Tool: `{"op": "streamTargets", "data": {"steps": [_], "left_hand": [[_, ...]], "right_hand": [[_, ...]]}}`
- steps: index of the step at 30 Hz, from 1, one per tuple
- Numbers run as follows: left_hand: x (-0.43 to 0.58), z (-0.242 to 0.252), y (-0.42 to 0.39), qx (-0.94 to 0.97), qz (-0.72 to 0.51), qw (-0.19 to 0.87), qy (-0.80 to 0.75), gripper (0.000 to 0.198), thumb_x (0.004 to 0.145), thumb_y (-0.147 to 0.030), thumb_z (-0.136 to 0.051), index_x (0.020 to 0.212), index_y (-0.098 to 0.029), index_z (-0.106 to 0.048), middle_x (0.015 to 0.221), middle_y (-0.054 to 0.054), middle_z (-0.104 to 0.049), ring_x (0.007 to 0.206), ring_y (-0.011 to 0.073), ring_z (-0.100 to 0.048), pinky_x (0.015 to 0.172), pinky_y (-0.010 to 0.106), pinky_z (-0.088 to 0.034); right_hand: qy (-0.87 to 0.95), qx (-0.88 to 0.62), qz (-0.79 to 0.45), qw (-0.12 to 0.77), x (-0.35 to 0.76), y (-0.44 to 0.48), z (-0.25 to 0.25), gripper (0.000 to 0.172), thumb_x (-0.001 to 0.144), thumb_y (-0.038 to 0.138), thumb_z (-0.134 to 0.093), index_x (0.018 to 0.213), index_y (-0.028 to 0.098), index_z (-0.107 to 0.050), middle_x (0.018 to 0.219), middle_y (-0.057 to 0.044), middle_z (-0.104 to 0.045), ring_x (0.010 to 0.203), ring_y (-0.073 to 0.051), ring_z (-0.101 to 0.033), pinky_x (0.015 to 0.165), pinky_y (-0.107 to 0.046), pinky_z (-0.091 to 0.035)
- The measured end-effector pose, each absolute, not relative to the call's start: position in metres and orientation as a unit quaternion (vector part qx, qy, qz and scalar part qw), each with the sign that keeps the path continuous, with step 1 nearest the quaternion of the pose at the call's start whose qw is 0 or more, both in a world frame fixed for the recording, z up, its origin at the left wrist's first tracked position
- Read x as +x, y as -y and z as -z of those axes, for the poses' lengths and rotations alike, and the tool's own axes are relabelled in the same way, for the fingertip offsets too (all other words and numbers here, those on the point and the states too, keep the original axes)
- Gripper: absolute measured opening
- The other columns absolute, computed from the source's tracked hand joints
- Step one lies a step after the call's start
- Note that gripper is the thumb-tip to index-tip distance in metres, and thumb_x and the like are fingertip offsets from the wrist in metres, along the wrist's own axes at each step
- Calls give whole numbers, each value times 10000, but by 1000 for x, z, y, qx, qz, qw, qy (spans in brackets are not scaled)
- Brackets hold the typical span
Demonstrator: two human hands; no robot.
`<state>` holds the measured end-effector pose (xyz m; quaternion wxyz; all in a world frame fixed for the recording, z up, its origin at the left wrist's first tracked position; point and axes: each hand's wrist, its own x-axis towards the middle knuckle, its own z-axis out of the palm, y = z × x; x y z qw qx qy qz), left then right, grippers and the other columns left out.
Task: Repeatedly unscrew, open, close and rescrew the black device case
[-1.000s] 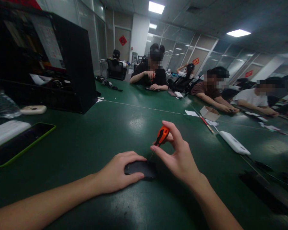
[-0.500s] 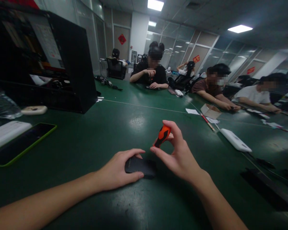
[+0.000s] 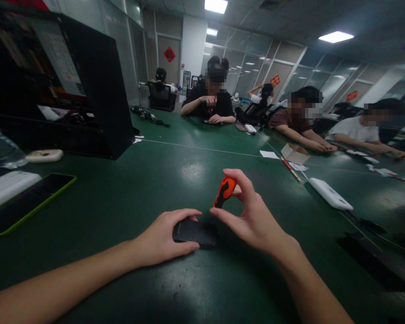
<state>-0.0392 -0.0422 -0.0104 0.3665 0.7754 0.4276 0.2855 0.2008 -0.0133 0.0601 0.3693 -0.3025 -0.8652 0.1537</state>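
Low in the middle of the head view, a flat black rectangular box-like device (image 3: 196, 232) lies on the green table (image 3: 148, 180). My left hand (image 3: 167, 238) grips its left end, thumb along the near side and fingers along the far side. Just above the device's right end, my right hand (image 3: 248, 211) pinches a screwdriver (image 3: 225, 191) with an orange and black handle. The handle leans slightly, its top against my index finger and its lower part at my thumb. The screwdriver's shaft and tip cannot be made out.
An open black computer case (image 3: 97, 90) stands at the left, with a green-edged phone (image 3: 33, 202) before it. On the right lie a white power strip (image 3: 330, 193), a small cardboard box (image 3: 294, 154) and a dark object (image 3: 374, 261). Several people sit across the table.
The whole view has shifted slightly. My right hand and the screwdriver handle have tilted a little to the left; my left hand keeps its hold on the black device.
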Motion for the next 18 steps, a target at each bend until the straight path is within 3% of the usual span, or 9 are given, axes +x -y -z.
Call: {"op": "streamTargets", "data": {"steps": [3, 8, 13, 18], "left_hand": [[-40, 11, 41, 779, -291, 365, -419, 597, 803, -356, -793, 1353, -236, -594, 1260, 74, -698, 1136, 279, -664, 999, 412, -492], [-40, 11, 40, 792, -296, 351, -402, 525, 818, -384, -795, 1295, -232, -635, 1257, 61, -699, 1132, 268, -660, 998, 392, -485], [-40, 9, 40, 803, -295, 344, -387, 419, 866, -395, -755, 1240, -228, -670, 1167, 49, -717, 1048, 246, -676, 925, 362, -499], [-40, 8, 40, 807, -293, 336, -389, 418, 873, -393, -741, 1252, -234, -666, 1187, 60, -714, 1059, 252, -673, 938, 368, -503]], "right_hand": [[862, -291, -209, 357, 199, 17, -64, 730, 913, 180, -657, 1511, 369, -283, 1312, -77, -598, 991, -199, -684, 931, -418, -567], [863, -275, -244, 347, 198, 19, -67, 721, 932, 136, -602, 1515, 358, -241, 1053, -22, -683, 978, -204, -704, 944, -444, -556], [857, -301, -172, 381, 198, 12, -59, 827, 845, 255, -772, 1496, 371, -276, 1159, -48, -640, 940, -213, -679, 909, -456, -564], [834, -303, -247, 389, 196, 14, -59, 760, 899, 183, -673, 1519, 354, -269, 1088, -35, -670, 904, -198, -710, 889, -419, -588]]}}
